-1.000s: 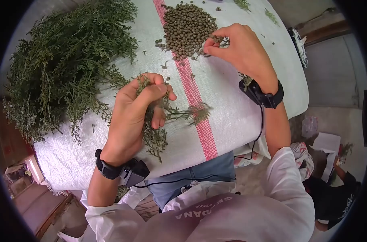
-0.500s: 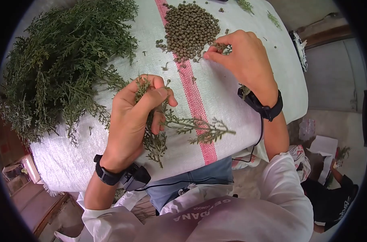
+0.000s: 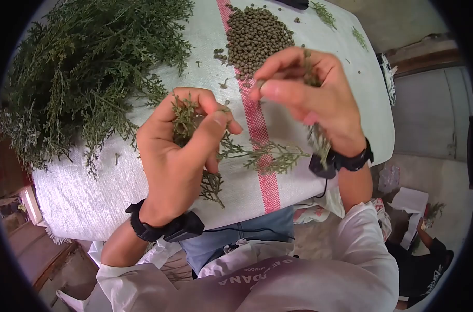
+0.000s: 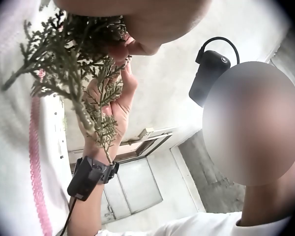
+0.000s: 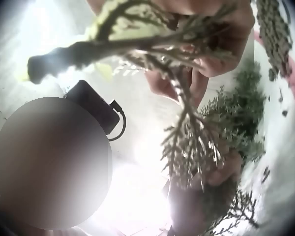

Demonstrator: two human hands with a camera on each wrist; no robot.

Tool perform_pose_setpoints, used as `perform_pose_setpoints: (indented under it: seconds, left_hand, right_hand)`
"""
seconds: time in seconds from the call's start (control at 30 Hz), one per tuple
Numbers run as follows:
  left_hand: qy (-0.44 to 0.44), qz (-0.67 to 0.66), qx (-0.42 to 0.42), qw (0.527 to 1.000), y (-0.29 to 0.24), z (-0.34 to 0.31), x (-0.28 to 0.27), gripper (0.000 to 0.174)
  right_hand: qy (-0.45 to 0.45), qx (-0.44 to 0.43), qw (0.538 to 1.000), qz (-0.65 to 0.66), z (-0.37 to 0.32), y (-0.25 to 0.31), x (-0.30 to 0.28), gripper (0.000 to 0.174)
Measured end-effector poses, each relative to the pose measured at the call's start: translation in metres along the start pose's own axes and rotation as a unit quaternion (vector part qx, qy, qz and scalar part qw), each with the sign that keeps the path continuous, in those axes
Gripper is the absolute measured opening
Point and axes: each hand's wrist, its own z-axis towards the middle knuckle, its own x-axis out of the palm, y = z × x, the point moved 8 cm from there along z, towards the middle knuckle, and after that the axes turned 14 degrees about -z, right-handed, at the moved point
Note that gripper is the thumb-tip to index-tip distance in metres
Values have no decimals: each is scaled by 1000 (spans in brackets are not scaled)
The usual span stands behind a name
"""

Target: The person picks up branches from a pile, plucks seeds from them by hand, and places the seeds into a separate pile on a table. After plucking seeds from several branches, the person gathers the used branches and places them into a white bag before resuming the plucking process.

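In the head view my left hand point(image 3: 176, 151) curls round green sprigs point(image 3: 183, 122), and one sprig point(image 3: 275, 157) sticks out to the right across the red stripe. My right hand point(image 3: 319, 96) pinches a small round brown piece point(image 3: 261, 85) between thumb and forefinger, with another sprig point(image 3: 319, 140) held in its palm and hanging toward the wrist. Just behind the right fingers lies a pile of round brown seeds or cones point(image 3: 254, 36). The right wrist view shows the thick cut stem point(image 5: 54, 64) of the right hand's sprig up close.
A large heap of green branches point(image 3: 91, 67) covers the left of the white woven sack surface point(image 3: 86, 203). Loose sprigs point(image 3: 324, 14) and a dark object point(image 3: 293, 3) lie at the far edge. Another person in black point(image 3: 418, 270) is at the lower right.
My right hand has come away from the pile's edge, toward the left hand and nearer me, and now shows a small round piece at its fingertips. The left hand keeps its sprigs.
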Motion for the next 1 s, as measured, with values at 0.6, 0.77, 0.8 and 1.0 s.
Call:
perform_pose_setpoints:
  seconds: [0.6, 0.77, 0.8, 1.0]
  left_hand:
    - [-11, 57, 32, 998, -6, -4, -3, 8]
    - [-2, 65, 57, 996, -10, -4, -2, 7]
    - [-9, 66, 57, 996, -10, -3, -2, 7]
    - [-11, 66, 65, 996, -9, -3, -1, 7]
  right_hand:
    - [103, 113, 972, 179, -12, -15, 51, 18]
    - [100, 122, 965, 211, -12, -16, 54, 16]
    - [97, 122, 965, 209, -12, -17, 54, 16]
    - [97, 132, 964, 210, -14, -21, 54, 17]
